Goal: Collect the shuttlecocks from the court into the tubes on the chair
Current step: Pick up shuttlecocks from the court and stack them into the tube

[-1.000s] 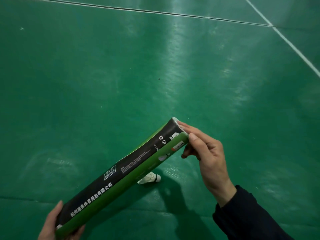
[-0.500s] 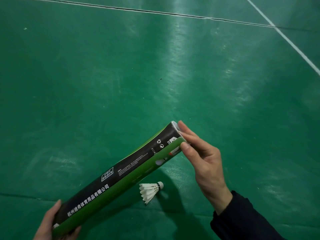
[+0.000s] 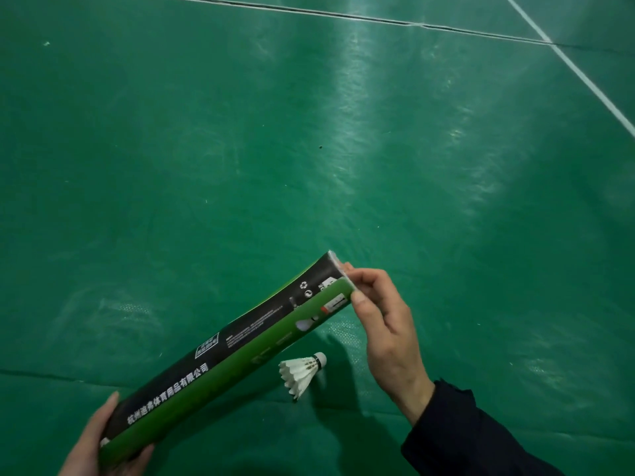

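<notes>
Green court floor (image 3: 240, 149) filled the view, marked by white lines (image 3: 591, 80) at the far right and top, with no chair in sight. Across the lower middle slanted the tube (image 3: 223, 352), black and green card, its near end low at the left and its far end raised toward the right, seemingly so that its mouth was within easy reach. The left hand (image 3: 92, 441) wrapped around the near end from beneath, steadying it. The right hand (image 3: 381, 317) had thumb and fingers pinched on the rim or cap at the far end; probably it was working the cap, though whether the mouth was open could not be told. One white shuttlecock (image 3: 302, 371) lay on the floor just beneath the tube, cork pointing right, feathers left, touched by neither hand and not yet collected.
</notes>
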`<state>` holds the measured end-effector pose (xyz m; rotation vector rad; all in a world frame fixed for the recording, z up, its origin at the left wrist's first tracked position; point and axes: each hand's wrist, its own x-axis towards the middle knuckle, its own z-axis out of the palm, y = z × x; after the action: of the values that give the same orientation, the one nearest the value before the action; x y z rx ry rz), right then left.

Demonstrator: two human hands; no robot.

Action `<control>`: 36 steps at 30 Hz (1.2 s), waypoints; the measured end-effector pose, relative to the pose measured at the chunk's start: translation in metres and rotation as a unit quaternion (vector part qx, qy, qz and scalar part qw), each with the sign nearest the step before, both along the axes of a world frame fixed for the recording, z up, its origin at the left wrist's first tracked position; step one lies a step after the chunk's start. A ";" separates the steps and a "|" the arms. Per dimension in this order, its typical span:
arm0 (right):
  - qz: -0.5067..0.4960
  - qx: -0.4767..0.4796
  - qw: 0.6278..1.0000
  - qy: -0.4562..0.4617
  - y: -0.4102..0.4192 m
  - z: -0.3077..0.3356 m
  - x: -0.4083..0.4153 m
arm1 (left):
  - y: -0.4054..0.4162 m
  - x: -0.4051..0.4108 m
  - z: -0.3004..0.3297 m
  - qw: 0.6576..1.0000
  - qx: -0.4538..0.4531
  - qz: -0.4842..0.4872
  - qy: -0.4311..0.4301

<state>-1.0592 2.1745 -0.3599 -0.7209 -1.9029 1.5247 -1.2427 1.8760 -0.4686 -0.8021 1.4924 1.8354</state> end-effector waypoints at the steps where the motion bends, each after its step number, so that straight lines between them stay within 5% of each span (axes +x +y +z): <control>1: -0.019 0.010 1.000 -0.019 -0.001 0.000 -0.001 | 0.001 -0.001 0.002 1.000 0.008 -0.003 0.009; 6: -0.070 -0.013 0.996 -0.057 0.004 -0.017 0.002 | 0.000 -0.016 0.019 0.996 -0.002 0.000 0.084; 15: -0.083 -0.175 0.980 -0.032 0.017 -0.038 0.000 | 0.006 0.004 0.030 0.998 0.024 0.002 0.055; 22: -0.085 -0.272 0.957 -0.059 0.000 -0.061 0.001 | 0.018 0.011 0.047 0.978 0.125 0.154 0.065; 31: 0.078 -0.369 0.923 -0.078 -0.043 -0.077 0.007 | 0.050 0.015 0.056 0.976 0.194 0.015 0.100; 32: 0.078 -0.335 0.934 -0.092 -0.040 -0.079 0.008 | 0.047 0.011 0.056 0.975 0.190 0.007 0.115; 34: 0.136 -0.103 0.968 -0.186 -0.028 -0.090 0.010 | 0.040 0.002 0.056 0.973 0.168 -0.006 0.159; 36: 0.264 0.192 0.895 -0.304 -0.021 -0.108 0.010 | 0.034 -0.008 0.058 0.973 0.105 -0.010 0.206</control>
<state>-1.0493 2.1539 -0.4679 -0.5582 -2.9629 1.2070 -1.2506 1.9099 -0.4101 -0.3134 1.5043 2.1922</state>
